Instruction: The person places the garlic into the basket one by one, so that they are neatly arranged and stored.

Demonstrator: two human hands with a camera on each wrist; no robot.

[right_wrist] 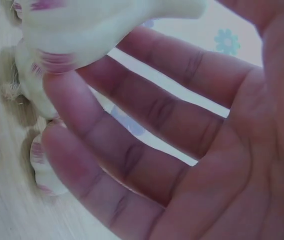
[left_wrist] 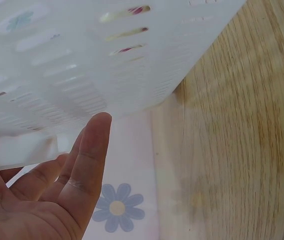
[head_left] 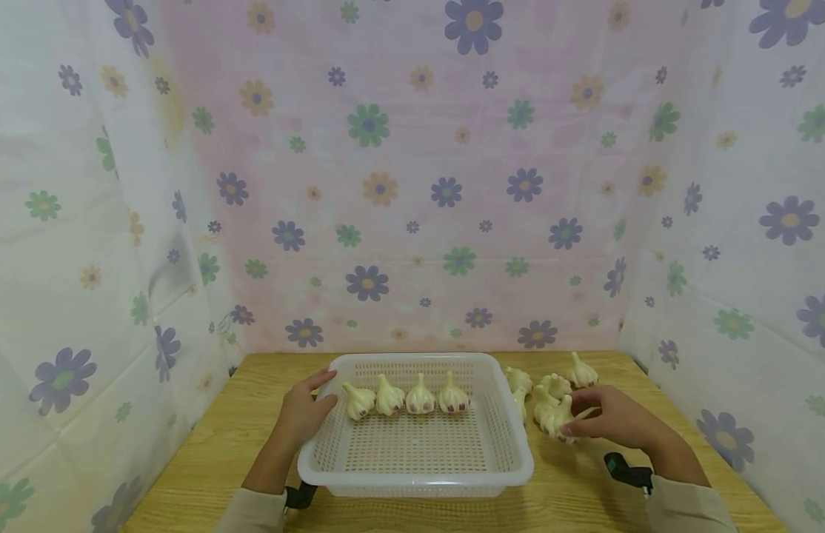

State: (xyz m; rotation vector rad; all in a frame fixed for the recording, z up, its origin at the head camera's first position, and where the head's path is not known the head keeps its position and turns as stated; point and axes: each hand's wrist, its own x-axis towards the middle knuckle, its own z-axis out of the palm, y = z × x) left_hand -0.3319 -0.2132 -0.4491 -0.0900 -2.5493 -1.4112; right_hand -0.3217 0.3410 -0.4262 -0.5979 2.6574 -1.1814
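Held garlic: the held garlic (right_wrist: 82,35) is at the fingertips of the right hand (head_left: 615,418), not deep in the palm. It is on the right part of the desk (head_left: 572,503), between the basket (head_left: 415,480) and the desk's right edge.
Which way it points: its stem points back to the palm, and its fat end points out past the fingertips. Its long line runs mostly from side to side.
Right fingers: the right fingers (right_wrist: 156,107) are long and a bit bent, with small gaps between them. They pinch the held garlic with the thumb.
Loose garlic: the loose garlic (head_left: 582,371) sits in a bunch close to the right hand. Some is next to the basket's right wall, and one bulb is near the desk's far right corner. The bulbs hide each other, so I cannot tell how many.
Left hand: the left hand (head_left: 304,409) is on the basket's left side, near its far corner. The thumb is over the rim and the fingers are outside the wall, nearly straight. It holds the rim, but I cannot tell how hard.
Basket: white, full of little holes, in the middle of the desk, long from side to side.
Row: the row of garlic (head_left: 421,400) has four bulbs inside the basket, by its far wall. Their stems point to the desk's far edge. The leftmost one tips left.
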